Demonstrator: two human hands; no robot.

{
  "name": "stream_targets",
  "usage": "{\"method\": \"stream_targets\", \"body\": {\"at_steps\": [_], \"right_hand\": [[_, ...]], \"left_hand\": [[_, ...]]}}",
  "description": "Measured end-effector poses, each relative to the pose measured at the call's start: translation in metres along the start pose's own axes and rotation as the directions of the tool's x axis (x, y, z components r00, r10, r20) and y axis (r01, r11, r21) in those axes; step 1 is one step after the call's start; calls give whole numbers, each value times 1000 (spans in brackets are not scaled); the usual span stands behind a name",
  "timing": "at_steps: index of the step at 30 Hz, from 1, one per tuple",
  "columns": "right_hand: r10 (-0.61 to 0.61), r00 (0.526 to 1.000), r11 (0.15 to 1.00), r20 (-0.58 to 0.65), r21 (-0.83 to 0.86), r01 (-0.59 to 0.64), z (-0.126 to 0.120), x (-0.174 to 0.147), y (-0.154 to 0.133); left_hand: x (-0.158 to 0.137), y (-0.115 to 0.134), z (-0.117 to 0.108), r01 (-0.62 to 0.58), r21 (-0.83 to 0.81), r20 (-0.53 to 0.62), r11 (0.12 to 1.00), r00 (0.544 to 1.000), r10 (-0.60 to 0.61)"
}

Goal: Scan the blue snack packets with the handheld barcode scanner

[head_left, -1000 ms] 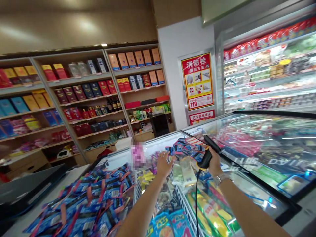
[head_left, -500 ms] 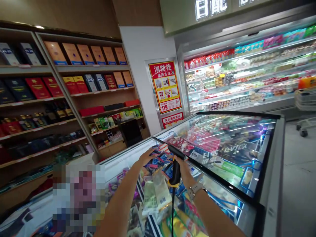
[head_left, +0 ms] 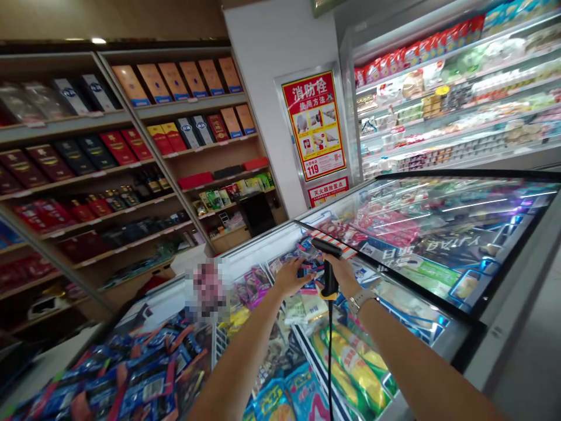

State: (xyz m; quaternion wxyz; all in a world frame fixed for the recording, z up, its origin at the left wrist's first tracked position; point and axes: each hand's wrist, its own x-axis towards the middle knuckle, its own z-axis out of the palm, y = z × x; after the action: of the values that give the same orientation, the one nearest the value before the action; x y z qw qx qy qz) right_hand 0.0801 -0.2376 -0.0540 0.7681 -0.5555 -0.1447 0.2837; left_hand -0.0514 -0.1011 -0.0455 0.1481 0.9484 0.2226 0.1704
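My right hand [head_left: 345, 276] is closed around the grip of a black-and-yellow barcode scanner [head_left: 329, 282], its dark cable [head_left: 330, 351] hanging down toward me. My left hand [head_left: 290, 277] is just left of the scanner, fingers stretched out over small blue packets [head_left: 310, 270] in an open chest freezer; whether the fingertips touch them is hard to tell. Below the hands lie pale bags [head_left: 307, 307] and yellow-green corn packs [head_left: 357, 356]. A watch [head_left: 362, 298] circles my right wrist.
A black-framed glass lid [head_left: 421, 234] covers the freezer's right part. Blue-and-pink packets [head_left: 131, 374] are heaped at lower left, beside a pixelated patch [head_left: 205, 289]. Shelves of boxed goods [head_left: 175, 76] stand behind at left, a lit refrigerated display [head_left: 456, 93] at right.
The view has swung left and down, bringing the heap of blue packets into sight. My right hand keeps hold of the scanner; my left hand remains over the blue packets beside it.
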Motion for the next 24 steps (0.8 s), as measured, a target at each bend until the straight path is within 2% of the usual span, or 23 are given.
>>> {"method": "stream_targets", "body": {"at_steps": [2, 4, 7, 10, 13, 17, 21, 24], "right_hand": [[14, 1000, 999, -12, -47, -15, 0, -7, -3], [-11, 1000, 1000, -7, -16, 10, -1, -12, -5], [-64, 997, 997, -51, 37, 66, -2, -14, -6], [-100, 990, 994, -102, 26, 103, -4, -12, -6], [-130, 984, 990, -125, 43, 137, -4, -11, -6], [-65, 985, 995, -157, 60, 76, 0, -14, -7], [36, 999, 986, -34, 161, -30, 8, -25, -9], [120, 985, 970, 123, 199, -143, 17, -41, -8]], "left_hand": [[-11, 9, -6, 54, 40, 29, 998, 998, -55], [-16, 19, -12, 77, 89, -6, 993, 997, -77], [-10, 36, -14, -9, 157, -47, 988, 999, 17], [4, 54, -7, -107, 202, 57, 974, 994, 98], [17, 66, -1, -124, 301, 91, 946, 991, 101], [18, 72, -15, -184, 411, 87, 893, 983, 162], [-12, 64, -44, -203, 388, -31, 899, 972, 232], [-53, 49, -62, -266, 363, -146, 893, 930, 337]]}}
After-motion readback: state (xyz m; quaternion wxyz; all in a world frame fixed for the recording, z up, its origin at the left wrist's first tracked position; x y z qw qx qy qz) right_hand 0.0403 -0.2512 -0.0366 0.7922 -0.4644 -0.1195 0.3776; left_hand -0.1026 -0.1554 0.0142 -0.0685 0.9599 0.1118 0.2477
